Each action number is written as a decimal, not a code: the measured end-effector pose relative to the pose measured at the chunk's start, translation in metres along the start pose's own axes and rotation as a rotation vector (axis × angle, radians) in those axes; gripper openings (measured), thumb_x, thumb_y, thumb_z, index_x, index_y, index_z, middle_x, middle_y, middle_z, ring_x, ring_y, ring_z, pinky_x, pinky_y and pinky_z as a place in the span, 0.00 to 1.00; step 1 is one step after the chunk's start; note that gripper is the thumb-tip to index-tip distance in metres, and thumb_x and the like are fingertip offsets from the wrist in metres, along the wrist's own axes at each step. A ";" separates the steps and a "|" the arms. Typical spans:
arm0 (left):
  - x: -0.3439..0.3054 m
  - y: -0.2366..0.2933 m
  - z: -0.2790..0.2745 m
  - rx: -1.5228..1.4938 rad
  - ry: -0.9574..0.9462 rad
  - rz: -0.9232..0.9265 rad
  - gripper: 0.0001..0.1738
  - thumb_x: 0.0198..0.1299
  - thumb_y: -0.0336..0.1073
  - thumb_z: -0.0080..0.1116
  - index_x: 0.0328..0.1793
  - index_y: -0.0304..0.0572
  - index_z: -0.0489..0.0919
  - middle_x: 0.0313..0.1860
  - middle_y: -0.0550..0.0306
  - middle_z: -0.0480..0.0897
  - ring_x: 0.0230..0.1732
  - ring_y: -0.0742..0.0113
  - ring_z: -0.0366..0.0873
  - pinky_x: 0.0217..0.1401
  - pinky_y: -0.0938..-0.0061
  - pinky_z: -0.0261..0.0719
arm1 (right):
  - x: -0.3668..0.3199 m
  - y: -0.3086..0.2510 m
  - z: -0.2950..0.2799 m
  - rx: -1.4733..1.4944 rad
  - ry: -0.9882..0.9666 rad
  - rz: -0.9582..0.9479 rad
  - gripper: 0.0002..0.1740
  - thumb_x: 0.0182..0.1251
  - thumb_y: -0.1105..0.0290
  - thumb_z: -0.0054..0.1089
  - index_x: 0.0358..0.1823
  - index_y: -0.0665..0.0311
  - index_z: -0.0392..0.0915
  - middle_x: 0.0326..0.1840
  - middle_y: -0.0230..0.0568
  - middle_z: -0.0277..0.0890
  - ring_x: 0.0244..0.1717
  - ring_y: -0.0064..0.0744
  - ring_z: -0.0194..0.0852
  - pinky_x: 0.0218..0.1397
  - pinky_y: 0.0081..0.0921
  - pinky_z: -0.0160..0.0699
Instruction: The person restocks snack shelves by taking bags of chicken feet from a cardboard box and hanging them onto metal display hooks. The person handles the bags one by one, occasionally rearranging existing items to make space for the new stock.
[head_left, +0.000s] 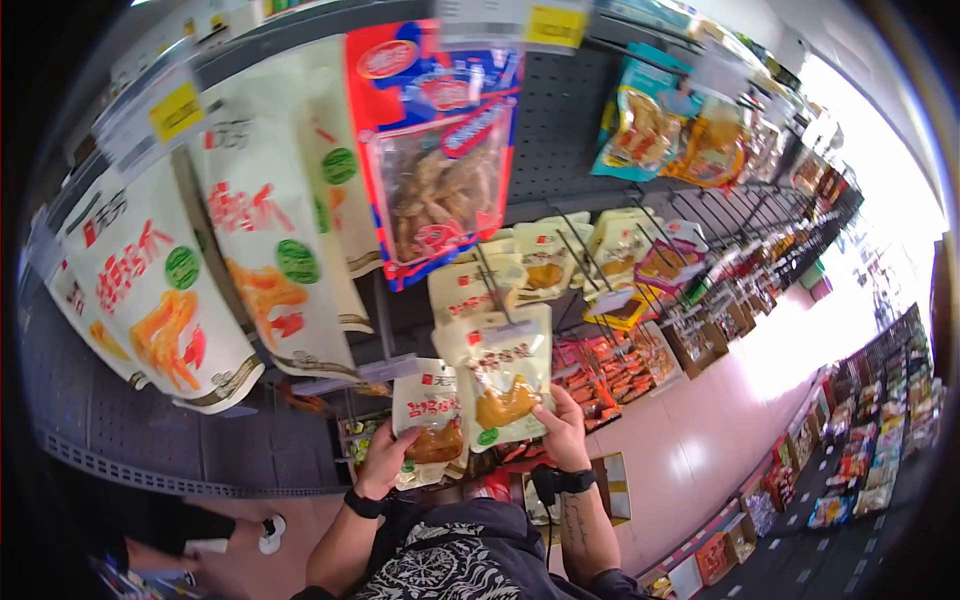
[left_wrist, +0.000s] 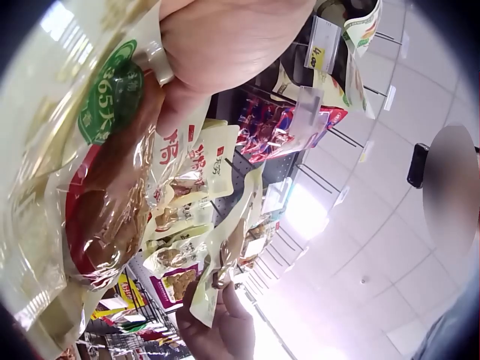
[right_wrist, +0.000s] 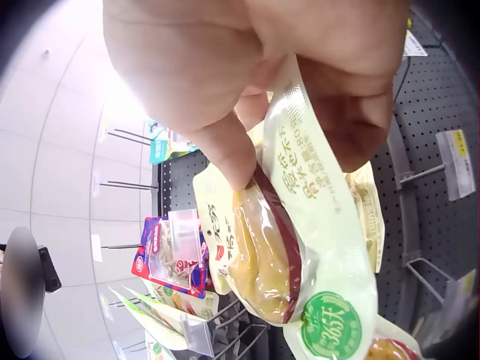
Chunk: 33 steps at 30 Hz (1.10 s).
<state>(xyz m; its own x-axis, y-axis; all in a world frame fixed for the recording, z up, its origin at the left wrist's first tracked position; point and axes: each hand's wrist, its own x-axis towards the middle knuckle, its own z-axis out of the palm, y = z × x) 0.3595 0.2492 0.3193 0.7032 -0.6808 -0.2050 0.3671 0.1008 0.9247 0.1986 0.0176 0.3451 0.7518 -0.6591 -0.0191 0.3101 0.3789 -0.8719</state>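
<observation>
My left hand [head_left: 384,462] grips a cream snack pouch [head_left: 428,405], its thumb on the front. A clear window shows brown meat [left_wrist: 112,202], with a round green label [left_wrist: 111,91] beside it. To the right, my right hand [head_left: 566,432] pinches another cream pouch [head_left: 508,350] at its lower right edge. Yellowish pieces [right_wrist: 259,251] show through this pouch's window. Both pouches are upright side by side, the right one higher and overlapping the left one in the head view. In the left wrist view the right hand [left_wrist: 225,322] holds its pouch by the edge.
Similar pouches [head_left: 545,262] hang on hooks just behind. Large white bags [head_left: 165,300] and a red-blue bag [head_left: 430,170] hang at upper left and centre. A price tag [head_left: 555,27] juts out above. Another person's leg and shoe [head_left: 271,534] show at lower left; tiled aisle floor [head_left: 690,440] lies right.
</observation>
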 end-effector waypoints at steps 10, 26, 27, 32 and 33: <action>-0.001 -0.004 -0.002 0.032 -0.016 -0.030 0.14 0.64 0.28 0.56 0.55 0.34 0.75 0.50 0.57 0.81 0.50 0.70 0.78 0.56 0.76 0.72 | 0.005 0.013 0.009 0.048 -0.016 -0.015 0.20 0.65 0.79 0.56 0.59 0.69 0.69 0.49 0.35 0.77 0.45 0.20 0.76 0.49 0.19 0.74; -0.005 -0.001 0.006 0.105 -0.063 -0.017 0.15 0.64 0.30 0.55 0.55 0.34 0.76 0.49 0.57 0.82 0.47 0.71 0.78 0.53 0.77 0.74 | 0.013 0.005 -0.004 0.108 -0.034 -0.017 0.21 0.62 0.80 0.57 0.57 0.70 0.71 0.48 0.35 0.78 0.46 0.21 0.75 0.50 0.21 0.73; -0.006 0.002 0.008 0.111 -0.072 -0.013 0.15 0.64 0.30 0.55 0.56 0.34 0.75 0.49 0.56 0.82 0.48 0.71 0.78 0.54 0.77 0.73 | 0.014 0.004 -0.003 0.092 -0.019 -0.024 0.21 0.62 0.80 0.57 0.57 0.70 0.71 0.48 0.36 0.78 0.46 0.21 0.75 0.51 0.21 0.73; -0.007 0.001 0.007 0.102 -0.074 -0.001 0.15 0.64 0.29 0.54 0.56 0.34 0.75 0.51 0.56 0.81 0.50 0.71 0.77 0.56 0.76 0.73 | 0.010 0.011 -0.005 0.127 0.002 -0.037 0.21 0.63 0.81 0.56 0.58 0.71 0.70 0.49 0.37 0.78 0.48 0.23 0.75 0.53 0.22 0.73; -0.008 0.000 0.006 0.088 -0.072 0.009 0.15 0.65 0.29 0.54 0.57 0.34 0.75 0.51 0.56 0.81 0.50 0.72 0.77 0.57 0.76 0.72 | 0.009 0.012 -0.007 0.129 -0.005 -0.030 0.21 0.63 0.81 0.55 0.58 0.71 0.70 0.50 0.37 0.77 0.49 0.24 0.75 0.54 0.23 0.73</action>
<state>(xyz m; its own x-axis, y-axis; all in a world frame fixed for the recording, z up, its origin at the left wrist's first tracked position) 0.3504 0.2500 0.3230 0.6593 -0.7310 -0.1758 0.3039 0.0452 0.9516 0.2052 0.0119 0.3310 0.7437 -0.6685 0.0088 0.4048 0.4398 -0.8017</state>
